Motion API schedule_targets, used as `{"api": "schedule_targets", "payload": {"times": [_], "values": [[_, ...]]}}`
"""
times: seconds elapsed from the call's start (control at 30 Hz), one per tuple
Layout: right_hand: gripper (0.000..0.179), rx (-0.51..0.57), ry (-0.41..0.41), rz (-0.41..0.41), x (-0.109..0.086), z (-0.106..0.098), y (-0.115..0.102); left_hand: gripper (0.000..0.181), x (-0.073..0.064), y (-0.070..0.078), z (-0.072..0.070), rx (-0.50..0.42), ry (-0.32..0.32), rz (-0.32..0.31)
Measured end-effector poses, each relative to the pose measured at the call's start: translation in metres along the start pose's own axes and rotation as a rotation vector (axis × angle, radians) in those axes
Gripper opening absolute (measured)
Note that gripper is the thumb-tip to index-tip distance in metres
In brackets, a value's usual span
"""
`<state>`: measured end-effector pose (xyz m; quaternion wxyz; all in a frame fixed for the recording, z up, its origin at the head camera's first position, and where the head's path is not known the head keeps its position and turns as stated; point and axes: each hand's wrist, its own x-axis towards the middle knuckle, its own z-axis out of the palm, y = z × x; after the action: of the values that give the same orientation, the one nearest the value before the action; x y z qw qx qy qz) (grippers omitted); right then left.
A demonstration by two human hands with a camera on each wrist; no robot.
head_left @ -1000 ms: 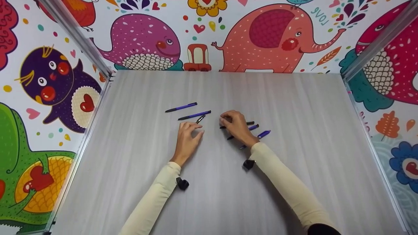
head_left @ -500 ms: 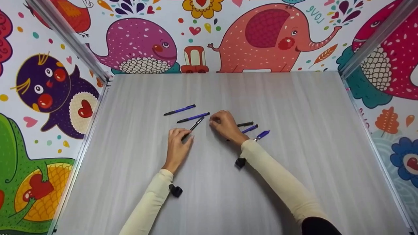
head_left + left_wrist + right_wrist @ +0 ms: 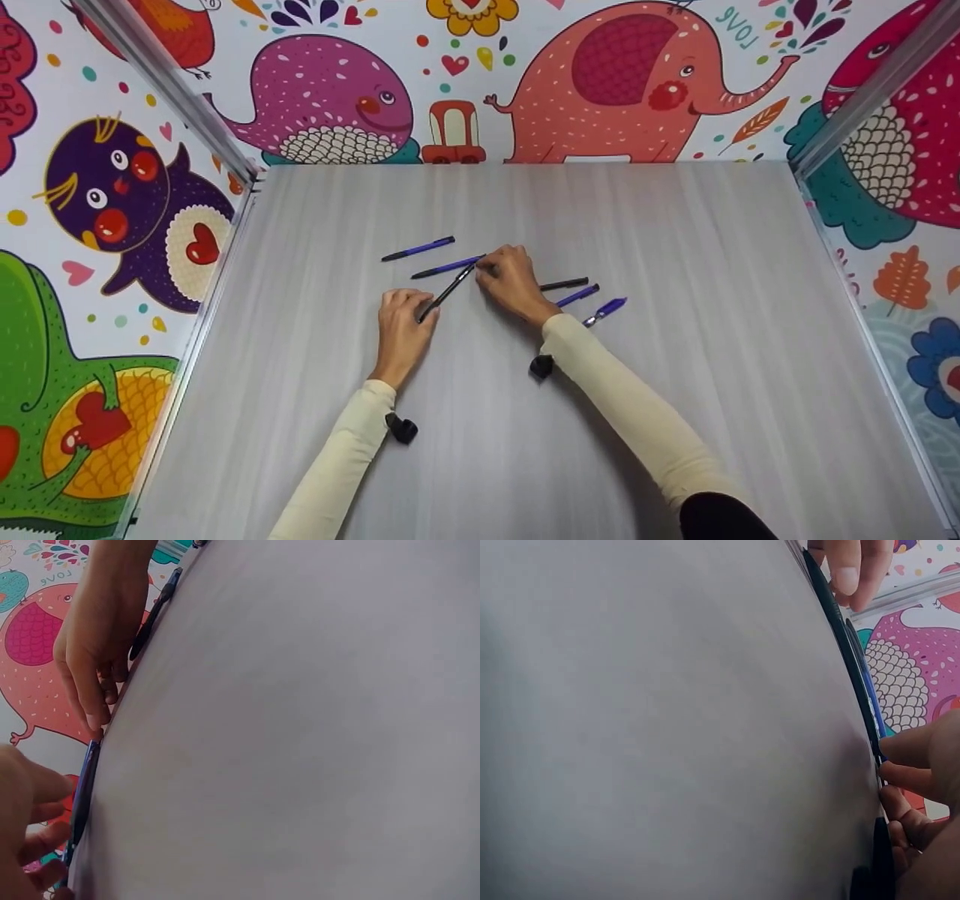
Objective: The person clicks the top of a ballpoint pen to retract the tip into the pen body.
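Note:
A black pen (image 3: 448, 291) with a silvery band lies slantwise between my two hands, seen also as a dark pen (image 3: 847, 645) in the right wrist view. My left hand (image 3: 401, 330) has its lower end between thumb and index finger. My right hand (image 3: 514, 281) has curled fingers and pinches its upper end. In the left wrist view a right fingertip (image 3: 94, 722) meets the far end of a pen. Just behind lies a blue pen (image 3: 450, 266), its right end beside my right fingers. Whether the black pen touches it is hidden.
Another blue pen (image 3: 418, 248) lies farther back on the left. Right of my right hand are a black pen (image 3: 566, 283), a blue one (image 3: 579, 295) and a purple one (image 3: 607, 308), partly covered by the hand. Patterned panels (image 3: 480, 82) border the grey table (image 3: 480, 450).
My right hand has moved left from the pens on the right to the black pen's upper end. My left hand has drawn that pen down and left, exposing more of it.

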<state>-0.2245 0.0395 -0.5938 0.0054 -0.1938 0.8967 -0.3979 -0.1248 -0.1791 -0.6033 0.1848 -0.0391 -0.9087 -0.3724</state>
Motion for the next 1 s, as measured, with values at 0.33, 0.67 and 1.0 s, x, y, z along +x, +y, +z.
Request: {"api": "schedule_targets", "payload": {"times": [0.33,0.67,1.0], "values": [[0.029,-0.033,-0.079,-0.016,-0.002,-0.003,-0.005,0.014,0.003,0.003,0.002,0.103,-0.032,-0.012],[0.026,0.072,0.014,0.0,-0.014,-0.013,-0.006,0.013,0.004,0.017,0.003,0.033,-0.046,-0.019],[0.01,0.376,0.204,0.096,-0.031,-0.029,-0.004,0.012,0.009,0.035,0.012,-0.073,-0.076,-0.027]]}}
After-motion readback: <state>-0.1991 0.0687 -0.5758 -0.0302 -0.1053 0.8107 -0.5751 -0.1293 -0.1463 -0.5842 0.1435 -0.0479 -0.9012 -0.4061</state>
